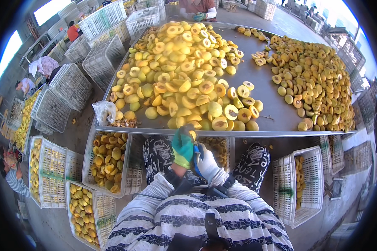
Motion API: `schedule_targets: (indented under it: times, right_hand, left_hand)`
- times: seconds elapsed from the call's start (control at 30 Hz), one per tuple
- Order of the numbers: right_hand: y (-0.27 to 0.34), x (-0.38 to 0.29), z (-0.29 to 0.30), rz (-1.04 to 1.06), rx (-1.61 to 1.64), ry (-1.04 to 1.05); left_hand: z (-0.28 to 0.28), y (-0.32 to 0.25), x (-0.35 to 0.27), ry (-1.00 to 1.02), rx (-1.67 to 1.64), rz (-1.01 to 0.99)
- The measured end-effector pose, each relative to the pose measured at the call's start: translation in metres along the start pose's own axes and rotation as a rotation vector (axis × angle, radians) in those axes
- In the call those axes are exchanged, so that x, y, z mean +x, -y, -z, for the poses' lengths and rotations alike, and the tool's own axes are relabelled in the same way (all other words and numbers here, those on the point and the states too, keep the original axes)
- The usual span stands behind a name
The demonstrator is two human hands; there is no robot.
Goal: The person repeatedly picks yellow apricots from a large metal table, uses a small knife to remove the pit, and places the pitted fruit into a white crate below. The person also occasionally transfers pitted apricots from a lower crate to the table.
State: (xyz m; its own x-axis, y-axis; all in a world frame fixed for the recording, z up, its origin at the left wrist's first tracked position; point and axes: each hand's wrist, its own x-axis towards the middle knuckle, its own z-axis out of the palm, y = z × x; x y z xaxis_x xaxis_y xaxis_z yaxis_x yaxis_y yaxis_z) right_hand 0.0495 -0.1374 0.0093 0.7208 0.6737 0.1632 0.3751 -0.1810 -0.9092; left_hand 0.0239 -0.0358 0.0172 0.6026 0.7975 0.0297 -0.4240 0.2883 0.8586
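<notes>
My left hand [181, 147], in a green glove, is closed around a yellow peach half [193, 135] just below the table's front edge. My right hand [208, 160], in a white glove, grips a blue-handled hand tool [197, 157]. The tool's tip meets the fruit, and its working end is mostly hidden between the gloves. Straight ahead, a large heap of halved yellow peaches [182, 81] lies on the metal table [257, 103], many with the brown pit or pit hollow showing.
A second peach heap [314, 81] covers the table's right side. A clear plastic bag [104, 110] and pit scraps [125, 123] lie at the front left corner. Plastic crates of peaches stand beside me, left [125, 169] and right [312, 188]. A person [198, 9] works across the table.
</notes>
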Motion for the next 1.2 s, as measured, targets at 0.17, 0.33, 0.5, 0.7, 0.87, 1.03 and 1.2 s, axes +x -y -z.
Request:
schedule_targets:
  times: [0.17,0.33,0.5,0.7,0.87,1.03,1.2]
  right_hand:
    - [-0.006,0.009,0.012,-0.212,0.385,0.268]
    - [-0.011,0.007,0.014,0.034,0.107,0.159]
    - [-0.016,0.001,0.023,-0.502,0.894,0.574]
    - [-0.032,-0.013,0.023,-0.188,0.938,0.484]
    - [-0.109,-0.013,0.023,-1.023,1.772,0.194]
    - [-0.162,0.03,0.006,-0.936,1.734,0.078]
    - [-0.154,0.048,0.011,-0.794,1.916,0.315]
  left_hand:
    - [0.008,-0.007,0.008,-0.073,0.16,0.222]
    - [0.005,-0.01,0.01,-0.036,0.25,0.194]
    - [0.02,0.019,0.01,-0.092,0.164,0.266]
    - [0.07,0.048,0.029,0.443,0.358,0.047]
    - [0.09,0.019,0.004,0.323,0.145,0.211]
    - [0.148,-0.077,0.009,0.129,0.652,-0.193]
    - [0.178,-0.149,0.038,-0.372,1.405,-0.547]
